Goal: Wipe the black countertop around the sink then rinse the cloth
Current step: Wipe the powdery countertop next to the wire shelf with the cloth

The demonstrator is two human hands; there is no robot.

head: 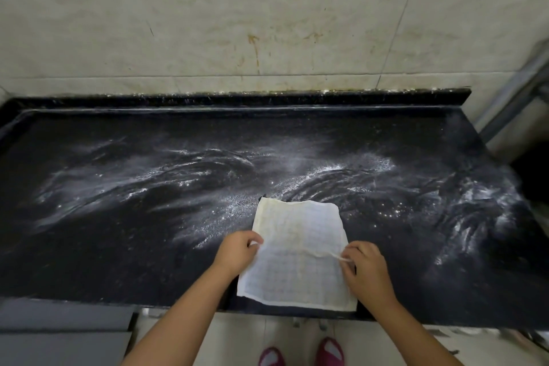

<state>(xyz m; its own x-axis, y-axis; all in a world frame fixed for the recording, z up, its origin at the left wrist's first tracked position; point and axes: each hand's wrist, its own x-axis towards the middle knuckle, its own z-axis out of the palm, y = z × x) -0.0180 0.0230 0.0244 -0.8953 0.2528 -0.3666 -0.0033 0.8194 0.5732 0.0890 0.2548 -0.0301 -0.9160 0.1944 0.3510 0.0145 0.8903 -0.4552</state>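
Both hands at lower centre of frame, working one cloth. Left hand (pixel 237 252) sits at the cloth's left edge, fingers curled, pinching the fabric between thumb and fingertips. Right hand (pixel 367 269) at the right edge, fingers curled too, pinching a thin twisted strip of the cloth that stretches leftward across the fabric. Bare forearms run in from the bottom edge.

Cloth (pixel 297 252): off-white, thin, roughly square, faint grid weave. Yellowish staining along its upper left edge and top. Lies mostly flat, spread open, slight creases across the middle where the hands pull it. Its lower edge sits right at the front lip of the countertop, lower centre of frame.

Countertop (pixel 118 246): black, speckled, fills the middle band of the frame, raised black lip along the back. White powdery residue smeared across it in sweeping swirls, heaviest mid-frame and at the right side; left front area darker, less streaked.

Wall (pixel 267 9) in the upper frame: pale marbled tile, brownish drip stains near centre. Metal frame (pixel 517 89) at upper right. Grey surface (pixel 59 333) at lower left. Two pink slippers (pixel 300 353) on pale floor, bottom centre.
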